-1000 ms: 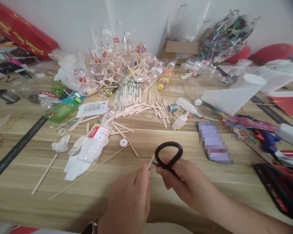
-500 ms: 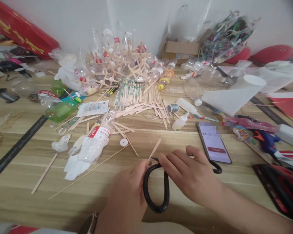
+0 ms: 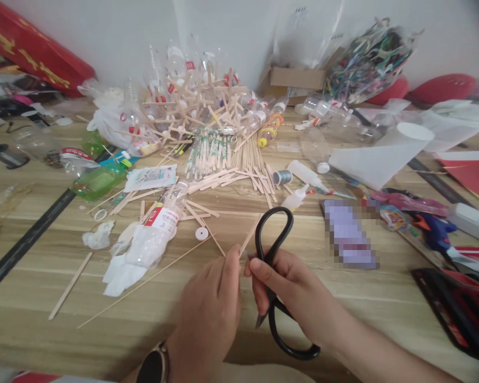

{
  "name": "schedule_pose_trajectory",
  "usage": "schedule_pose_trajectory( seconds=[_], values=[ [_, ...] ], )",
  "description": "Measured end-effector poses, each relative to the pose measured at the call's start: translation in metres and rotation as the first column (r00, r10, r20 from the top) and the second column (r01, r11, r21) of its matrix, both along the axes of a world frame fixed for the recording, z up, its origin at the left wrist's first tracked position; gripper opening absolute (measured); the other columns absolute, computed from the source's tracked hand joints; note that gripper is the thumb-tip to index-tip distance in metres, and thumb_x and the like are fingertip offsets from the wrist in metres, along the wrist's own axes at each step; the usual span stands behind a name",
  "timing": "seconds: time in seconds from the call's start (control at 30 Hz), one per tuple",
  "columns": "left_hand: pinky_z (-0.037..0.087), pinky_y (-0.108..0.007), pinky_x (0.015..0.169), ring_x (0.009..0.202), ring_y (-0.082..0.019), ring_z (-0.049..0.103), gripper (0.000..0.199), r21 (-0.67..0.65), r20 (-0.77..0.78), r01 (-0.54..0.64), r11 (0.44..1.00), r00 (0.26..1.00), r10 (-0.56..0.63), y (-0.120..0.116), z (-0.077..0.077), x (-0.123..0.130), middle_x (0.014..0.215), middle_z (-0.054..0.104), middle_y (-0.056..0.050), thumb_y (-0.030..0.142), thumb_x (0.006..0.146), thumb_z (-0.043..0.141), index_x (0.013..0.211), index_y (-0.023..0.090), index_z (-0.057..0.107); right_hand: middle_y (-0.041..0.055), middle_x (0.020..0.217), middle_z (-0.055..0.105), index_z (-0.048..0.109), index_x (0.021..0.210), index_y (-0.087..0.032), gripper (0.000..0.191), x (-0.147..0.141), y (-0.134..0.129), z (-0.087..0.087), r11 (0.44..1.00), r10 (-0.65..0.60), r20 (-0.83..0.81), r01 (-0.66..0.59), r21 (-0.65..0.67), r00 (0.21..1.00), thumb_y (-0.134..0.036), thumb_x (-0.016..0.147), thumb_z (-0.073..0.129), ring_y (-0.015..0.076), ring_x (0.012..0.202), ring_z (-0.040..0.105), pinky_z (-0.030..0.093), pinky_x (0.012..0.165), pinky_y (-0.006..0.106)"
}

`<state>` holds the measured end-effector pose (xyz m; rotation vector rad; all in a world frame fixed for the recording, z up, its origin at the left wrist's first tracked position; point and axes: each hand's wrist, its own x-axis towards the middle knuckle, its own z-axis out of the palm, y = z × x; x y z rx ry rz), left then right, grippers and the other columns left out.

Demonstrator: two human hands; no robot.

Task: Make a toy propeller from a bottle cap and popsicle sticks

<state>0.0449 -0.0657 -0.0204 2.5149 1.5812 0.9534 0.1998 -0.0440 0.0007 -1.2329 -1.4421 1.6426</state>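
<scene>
My left hand (image 3: pixel 209 303) is closed around a flat wooden craft stick (image 3: pixel 249 235), whose upper end sticks out above the fingers. Just to its right, my right hand (image 3: pixel 291 290) grips a pair of black-handled scissors (image 3: pixel 285 234) near the blades. The two handle loops spread apart, one above the hand and one below. One blade tip points down below the right fingers; the other is near the stick, mostly hidden by the fingers. Left of the hands lie a loose craft stick (image 3: pixel 71 286), a thin skewer (image 3: pixel 143 282) and a white perforated disc (image 3: pixel 201 234).
A plastic bottle (image 3: pixel 159 218) with tissue lies on the left. Behind are piled craft sticks (image 3: pixel 209 151), bottles, a thread spool (image 3: pixel 282 177) and glue bottles (image 3: pixel 295 199). A phone (image 3: pixel 349 234) and a blue glue gun (image 3: pixel 437 234) lie to the right.
The scissors have turned in my right hand, so one loop now points up and the other down. My right hand has rolled over, showing the thumb. The stick stays in my left hand.
</scene>
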Motion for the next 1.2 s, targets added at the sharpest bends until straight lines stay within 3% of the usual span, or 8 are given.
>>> schedule_pose_trajectory(
  seconds=[0.1, 0.2, 0.3, 0.4, 0.5, 0.67, 0.83, 1.2],
  values=[
    [0.051, -0.028, 0.072, 0.086, -0.020, 0.067, 0.027, -0.369, 0.330, 0.036, 0.929, 0.939, 0.095, 0.000, 0.007, 0.000, 0.094, 0.071, -0.007, 0.026, 0.101, 0.034, 0.113, 0.020, 0.057, -0.0038, 0.046, 0.054, 0.049, 0.063, -0.021, 0.045, 0.000, 0.001, -0.001, 0.999, 0.014, -0.076, -0.018, -0.045, 0.997, -0.053, 0.094, 0.043, 0.0109, 0.045, 0.048, 0.041, 0.053, 0.024],
    [0.040, -0.023, 0.053, 0.056, -0.014, 0.051, 0.037, -0.712, 0.544, 0.160, 0.684, 0.743, 0.391, 0.006, 0.014, -0.002, 0.059, 0.051, 0.004, 0.045, 0.099, 0.035, 0.080, 0.021, 0.056, -0.0030, 0.050, 0.056, 0.050, 0.064, -0.021, 0.038, 0.002, -0.002, -0.004, 0.977, 0.049, 0.131, -0.075, 0.201, 0.990, -0.039, 0.097, 0.042, 0.0120, 0.048, 0.052, 0.040, 0.054, 0.025],
    [0.020, -0.020, 0.043, 0.044, -0.009, 0.023, 0.040, -0.776, 0.630, 0.412, 0.478, 0.468, 0.620, 0.012, 0.016, -0.003, 0.052, 0.025, 0.010, 0.056, 0.091, 0.046, 0.069, 0.021, 0.046, -0.0019, 0.063, 0.064, 0.057, 0.073, -0.020, 0.026, 0.006, -0.007, -0.006, 0.740, -0.132, 0.353, -0.145, 0.657, 0.926, -0.018, 0.095, 0.045, 0.0127, 0.057, 0.058, 0.039, 0.061, 0.027],
    [0.017, -0.020, 0.044, 0.047, -0.008, 0.018, 0.039, -0.762, 0.614, 0.526, 0.377, 0.402, 0.679, 0.012, 0.012, -0.001, 0.053, 0.024, 0.011, 0.056, 0.086, 0.054, 0.071, 0.021, 0.049, -0.0033, 0.067, 0.066, 0.057, 0.081, -0.021, 0.020, 0.010, -0.008, -0.006, 0.551, -0.284, 0.382, -0.176, 0.816, 0.880, -0.010, 0.093, 0.046, 0.0116, 0.059, 0.060, 0.036, 0.065, 0.027],
    [0.023, -0.021, 0.046, 0.049, -0.010, 0.025, 0.040, -0.785, 0.613, 0.467, 0.407, 0.487, 0.622, 0.005, 0.010, 0.001, 0.054, 0.028, 0.009, 0.058, 0.089, 0.048, 0.075, 0.021, 0.054, -0.0019, 0.070, 0.069, 0.057, 0.089, -0.019, 0.019, 0.011, -0.006, -0.005, 0.489, -0.336, 0.454, -0.259, 0.833, 0.825, -0.008, 0.091, 0.042, 0.0123, 0.061, 0.062, 0.034, 0.071, 0.030],
    [0.030, -0.025, 0.052, 0.057, -0.014, 0.040, 0.042, -0.750, 0.615, 0.327, 0.575, 0.666, 0.422, -0.002, 0.014, -0.001, 0.060, 0.041, 0.005, 0.057, 0.094, 0.040, 0.072, 0.022, 0.050, -0.0009, 0.072, 0.071, 0.056, 0.100, -0.018, 0.025, 0.011, -0.003, -0.005, 0.369, -0.477, 0.523, -0.379, 0.849, 0.707, -0.002, 0.090, 0.039, 0.0129, 0.060, 0.062, 0.031, 0.073, 0.032],
    [0.034, -0.026, 0.054, 0.059, -0.016, 0.048, 0.040, -0.732, 0.551, 0.264, 0.628, 0.771, 0.318, -0.001, 0.016, -0.003, 0.063, 0.050, 0.003, 0.050, 0.098, 0.033, 0.074, 0.023, 0.050, 0.0014, 0.072, 0.071, 0.056, 0.104, -0.015, 0.025, 0.012, -0.006, -0.006, 0.339, -0.522, 0.562, -0.448, 0.827, 0.642, -0.005, 0.093, 0.036, 0.0149, 0.060, 0.061, 0.031, 0.072, 0.033],
    [0.031, -0.027, 0.051, 0.052, -0.017, 0.045, 0.042, -0.752, 0.465, 0.162, 0.639, 0.818, 0.340, -0.005, 0.018, 0.000, 0.054, 0.039, 0.006, 0.051, 0.098, 0.031, 0.075, 0.023, 0.053, -0.0022, 0.070, 0.068, 0.057, 0.095, -0.020, 0.018, 0.021, -0.003, -0.002, 0.449, -0.415, 0.470, -0.275, 0.850, 0.779, -0.009, 0.092, 0.042, 0.0126, 0.057, 0.059, 0.031, 0.070, 0.031]
  ],
)
